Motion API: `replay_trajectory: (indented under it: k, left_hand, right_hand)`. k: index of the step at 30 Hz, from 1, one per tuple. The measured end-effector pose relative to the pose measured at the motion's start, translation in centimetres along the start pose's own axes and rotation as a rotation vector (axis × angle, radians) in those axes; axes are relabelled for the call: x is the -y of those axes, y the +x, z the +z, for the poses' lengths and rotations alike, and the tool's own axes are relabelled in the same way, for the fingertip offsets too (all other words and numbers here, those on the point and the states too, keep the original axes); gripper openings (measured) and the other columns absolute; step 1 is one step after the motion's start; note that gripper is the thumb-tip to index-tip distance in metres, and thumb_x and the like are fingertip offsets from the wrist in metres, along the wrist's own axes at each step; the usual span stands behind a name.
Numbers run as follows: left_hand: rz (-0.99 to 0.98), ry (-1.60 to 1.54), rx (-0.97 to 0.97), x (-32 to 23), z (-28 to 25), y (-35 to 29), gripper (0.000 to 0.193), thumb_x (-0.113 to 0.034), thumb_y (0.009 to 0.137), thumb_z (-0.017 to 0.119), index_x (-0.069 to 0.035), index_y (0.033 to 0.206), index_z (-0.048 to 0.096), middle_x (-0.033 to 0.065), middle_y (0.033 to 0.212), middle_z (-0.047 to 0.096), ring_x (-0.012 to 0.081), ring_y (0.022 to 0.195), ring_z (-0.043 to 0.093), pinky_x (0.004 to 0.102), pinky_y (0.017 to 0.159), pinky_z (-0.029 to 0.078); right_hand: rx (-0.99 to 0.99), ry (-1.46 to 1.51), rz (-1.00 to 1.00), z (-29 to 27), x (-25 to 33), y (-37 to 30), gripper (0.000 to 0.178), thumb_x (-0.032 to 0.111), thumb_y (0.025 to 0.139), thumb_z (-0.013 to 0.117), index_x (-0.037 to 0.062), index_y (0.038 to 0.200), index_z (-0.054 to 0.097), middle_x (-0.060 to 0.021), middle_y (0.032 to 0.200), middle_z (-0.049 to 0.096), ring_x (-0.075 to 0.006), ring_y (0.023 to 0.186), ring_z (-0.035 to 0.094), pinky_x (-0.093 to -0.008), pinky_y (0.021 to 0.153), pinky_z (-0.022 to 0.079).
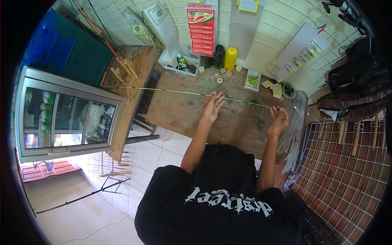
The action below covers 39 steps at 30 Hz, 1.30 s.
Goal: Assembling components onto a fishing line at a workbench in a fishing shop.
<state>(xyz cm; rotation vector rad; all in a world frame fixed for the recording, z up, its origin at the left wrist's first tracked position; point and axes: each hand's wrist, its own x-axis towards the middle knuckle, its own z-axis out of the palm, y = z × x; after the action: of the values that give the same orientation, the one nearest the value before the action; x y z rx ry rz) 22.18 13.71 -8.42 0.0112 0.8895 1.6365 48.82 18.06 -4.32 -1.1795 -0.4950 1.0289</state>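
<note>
A thin, pale fishing rod blank (167, 90) with dark bands stretches across the wooden table (175, 112), from the wooden bench on the left to my right hand. My right hand (279, 121) pinches its thin right end between the fingertips. Near the middle of the rod, my left hand (211, 108) has its fingers stretched and spread, palm upward. The rod passes at these fingers; whether it rests on them, I cannot tell.
Several thread spools (219, 80) stand toward the wall, near a yellow squeeze bottle (230, 59), a dark jar (219, 56) and a white tray (189, 71). At the right are a small box (252, 79), a cup (288, 90) and clear plastic sleeves (297, 126). A glass cabinet (71, 116) stands left.
</note>
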Motion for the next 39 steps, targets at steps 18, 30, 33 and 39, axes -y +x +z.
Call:
replay_trajectory:
  k: [18, 30, 33, 39]
  left_hand:
    - [-0.08, 0.007, -0.029, 0.0, -2.4, 1.7, 0.033, -0.013, 0.095, 0.053, 0.003, 0.122, 0.041, 0.0282, 0.123, 0.051, 0.0401, 0.11, 0.056, 0.0468, 0.095, 0.05]
    - [-0.236, 0.413, 0.086, -5.4, -5.0, -0.6, 0.054, -0.033, 0.089, 0.063, 0.011, 0.115, 0.046, 0.0283, 0.111, 0.058, 0.0363, 0.1, 0.063, 0.0377, 0.087, 0.054]
    - [-0.361, 0.538, 0.18, -9.9, -4.5, -1.2, 0.05, -0.035, 0.089, 0.063, 0.008, 0.113, 0.054, 0.0228, 0.101, 0.064, 0.0284, 0.086, 0.067, 0.034, 0.076, 0.057]
    - [0.321, 0.795, -0.153, -17.9, -6.4, 6.5, 0.025, -0.024, 0.085, 0.067, -0.004, 0.101, 0.066, 0.0071, 0.083, 0.07, 0.0119, 0.063, 0.063, 0.0237, 0.056, 0.05]
  right_hand:
    - [0.024, -0.169, -0.437, -2.7, 8.4, -4.0, 0.015, 0.01, 0.091, 0.061, -0.003, 0.096, 0.057, -0.0119, 0.089, 0.064, -0.0187, 0.084, 0.063, -0.0325, 0.085, 0.053]
    - [0.254, -0.413, -0.282, 0.3, 4.3, -5.9, 0.012, 0.006, 0.089, 0.063, -0.003, 0.096, 0.061, -0.0094, 0.085, 0.066, -0.0134, 0.079, 0.062, -0.0255, 0.075, 0.048]
    - [0.26, -0.495, -0.299, 0.3, 3.3, -5.7, 0.01, 0.006, 0.087, 0.064, -0.0016, 0.094, 0.063, -0.0078, 0.085, 0.066, -0.0124, 0.077, 0.06, -0.0252, 0.074, 0.047]
    - [0.304, -0.758, -0.432, 1.6, 3.3, -6.0, 0.008, 0.005, 0.087, 0.065, -0.001, 0.092, 0.064, -0.004, 0.083, 0.064, -0.0093, 0.078, 0.058, -0.0233, 0.073, 0.045]
